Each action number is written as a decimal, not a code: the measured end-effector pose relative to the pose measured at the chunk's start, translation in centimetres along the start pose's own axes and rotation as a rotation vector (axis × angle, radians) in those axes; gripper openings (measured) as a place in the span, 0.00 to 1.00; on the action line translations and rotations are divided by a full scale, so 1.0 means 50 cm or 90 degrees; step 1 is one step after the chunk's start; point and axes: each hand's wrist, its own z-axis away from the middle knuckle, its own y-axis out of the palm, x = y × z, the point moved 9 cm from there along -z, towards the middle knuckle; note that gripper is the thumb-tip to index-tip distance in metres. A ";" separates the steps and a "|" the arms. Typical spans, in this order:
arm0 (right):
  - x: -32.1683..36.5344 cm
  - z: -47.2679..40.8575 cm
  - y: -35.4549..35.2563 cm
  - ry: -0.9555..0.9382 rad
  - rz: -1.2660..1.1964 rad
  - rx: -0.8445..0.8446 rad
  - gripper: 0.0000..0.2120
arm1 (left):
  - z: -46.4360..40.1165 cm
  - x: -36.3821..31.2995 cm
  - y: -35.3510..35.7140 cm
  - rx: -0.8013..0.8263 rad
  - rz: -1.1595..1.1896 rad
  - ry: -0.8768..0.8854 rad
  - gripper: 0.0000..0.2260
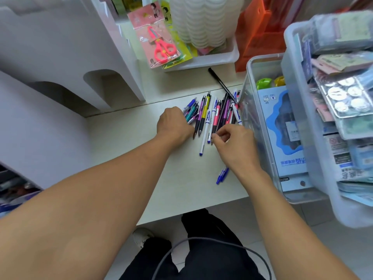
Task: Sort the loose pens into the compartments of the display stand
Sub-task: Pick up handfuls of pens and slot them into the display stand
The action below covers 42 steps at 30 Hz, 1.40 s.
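Head view: right hand (232, 142) fingers (219, 136) pinching pen tips at centre frame; left hand (174, 124) curled onto pens, grip hidden; loose pens (210, 114) heaped on counter (125, 142); display stand (60, 57) upper left, compartments showing empty; sorting barely begun.

pens (214, 114) on table (125, 142), stand (60, 57) left

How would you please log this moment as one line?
left hand: on pens | right hand: pinching a pen | stand: no pens seen
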 end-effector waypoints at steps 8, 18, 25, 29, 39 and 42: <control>0.050 0.011 0.048 -0.015 -0.107 0.091 0.06 | 0.092 0.143 -0.041 0.168 0.381 -0.071 0.03; 0.490 0.153 0.065 -0.174 -0.397 0.296 0.06 | 0.354 0.324 -0.333 0.020 0.576 0.063 0.12; 0.731 0.331 0.179 -0.284 -0.343 0.542 0.11 | 0.457 0.463 -0.440 -0.099 0.679 0.096 0.08; 0.779 0.360 0.210 -0.243 -0.365 0.543 0.15 | 0.477 0.503 -0.487 -0.118 0.687 0.143 0.07; 0.796 0.355 0.216 -0.172 -0.442 0.509 0.06 | 0.477 0.526 -0.483 -0.054 0.870 0.141 0.10; 0.796 0.352 0.204 -0.171 -0.451 0.515 0.06 | 0.469 0.524 -0.472 -0.022 0.883 0.119 0.11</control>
